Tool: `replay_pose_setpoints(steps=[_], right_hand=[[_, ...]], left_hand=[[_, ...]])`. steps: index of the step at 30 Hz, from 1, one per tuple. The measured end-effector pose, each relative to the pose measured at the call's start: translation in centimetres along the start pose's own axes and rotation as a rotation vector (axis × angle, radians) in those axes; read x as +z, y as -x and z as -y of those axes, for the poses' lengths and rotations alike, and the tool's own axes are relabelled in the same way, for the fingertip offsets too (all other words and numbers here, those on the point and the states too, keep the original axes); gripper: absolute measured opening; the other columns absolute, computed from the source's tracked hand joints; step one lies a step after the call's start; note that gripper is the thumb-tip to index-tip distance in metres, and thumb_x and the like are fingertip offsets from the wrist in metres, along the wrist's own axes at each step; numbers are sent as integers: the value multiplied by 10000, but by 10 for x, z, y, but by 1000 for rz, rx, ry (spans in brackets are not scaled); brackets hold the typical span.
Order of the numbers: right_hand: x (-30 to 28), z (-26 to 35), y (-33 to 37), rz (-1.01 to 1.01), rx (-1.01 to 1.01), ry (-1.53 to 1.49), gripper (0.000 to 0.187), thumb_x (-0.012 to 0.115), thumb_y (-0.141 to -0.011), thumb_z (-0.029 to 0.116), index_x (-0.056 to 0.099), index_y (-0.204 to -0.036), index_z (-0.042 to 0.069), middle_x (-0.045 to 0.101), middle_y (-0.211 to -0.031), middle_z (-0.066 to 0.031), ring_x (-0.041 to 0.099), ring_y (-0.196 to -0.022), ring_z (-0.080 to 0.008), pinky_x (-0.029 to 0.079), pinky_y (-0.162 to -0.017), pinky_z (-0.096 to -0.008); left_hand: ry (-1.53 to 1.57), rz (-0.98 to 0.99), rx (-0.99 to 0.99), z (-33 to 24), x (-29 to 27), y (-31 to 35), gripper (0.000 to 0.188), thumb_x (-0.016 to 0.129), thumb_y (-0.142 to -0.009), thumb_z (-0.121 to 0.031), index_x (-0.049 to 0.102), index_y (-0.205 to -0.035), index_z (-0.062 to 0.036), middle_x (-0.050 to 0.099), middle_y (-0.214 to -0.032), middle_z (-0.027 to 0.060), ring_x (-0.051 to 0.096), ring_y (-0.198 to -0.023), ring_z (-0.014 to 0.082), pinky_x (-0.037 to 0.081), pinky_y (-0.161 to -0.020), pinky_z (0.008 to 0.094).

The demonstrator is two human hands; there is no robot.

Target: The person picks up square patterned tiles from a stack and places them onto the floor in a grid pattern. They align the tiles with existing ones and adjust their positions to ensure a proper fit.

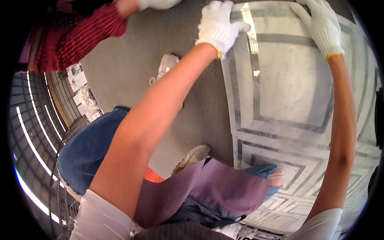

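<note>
A pale marble slab with grey inlaid frames [294, 80] lies at the right on the floor. At its far left corner rests my left hand [219, 26] in a white knit glove, thumb spread out over the slab and fingers at the edge. My right hand [322, 30], gloved the same way, lies on the slab's far right part. Its thumb is stretched to the left, and the picture's top edge cuts off its fingertips. Nearer to me, beyond a seam, more marble with nested grey rectangles [304, 160] carries on.
Another person's red and black striped sleeve [86, 36] and white-gloved hand [159, 3] reach in at the upper left. Grey floor [132, 64] runs along the slab's left side. Two light shoes stand on it, one far [167, 65], one near [194, 157]. A purple apron [200, 188] covers my lap.
</note>
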State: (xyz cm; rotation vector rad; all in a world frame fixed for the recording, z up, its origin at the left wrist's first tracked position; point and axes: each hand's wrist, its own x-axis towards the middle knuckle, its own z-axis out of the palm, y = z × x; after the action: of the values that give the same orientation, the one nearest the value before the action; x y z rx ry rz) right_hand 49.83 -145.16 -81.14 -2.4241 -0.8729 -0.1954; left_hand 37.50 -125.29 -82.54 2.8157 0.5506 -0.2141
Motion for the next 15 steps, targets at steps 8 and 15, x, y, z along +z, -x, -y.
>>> replay_pose_setpoints(steps=[8, 15], right_hand=[[4, -32, -12, 220, 93, 35, 259, 636, -807, 279, 632, -988, 95, 604, -1009, -81, 543, -995, -268, 412, -896, -384], [-70, -55, 137, -152, 603, -36, 484, 673, -816, 300, 567, -1253, 119, 495, -1299, -197, 440, -1230, -339, 366, -1026, -384]], left_hand=[[-34, 95, -15, -17, -15, -8, 696, 708, -719, -427, 506, -1266, -46, 486, -1264, 167, 442, -1178, 346, 395, -986, 405], [48, 125, -63, -6, -12, 0, 715, 725, -722, -360, 455, -1315, -64, 436, -1327, 171, 352, -1274, 350, 328, -1054, 397]])
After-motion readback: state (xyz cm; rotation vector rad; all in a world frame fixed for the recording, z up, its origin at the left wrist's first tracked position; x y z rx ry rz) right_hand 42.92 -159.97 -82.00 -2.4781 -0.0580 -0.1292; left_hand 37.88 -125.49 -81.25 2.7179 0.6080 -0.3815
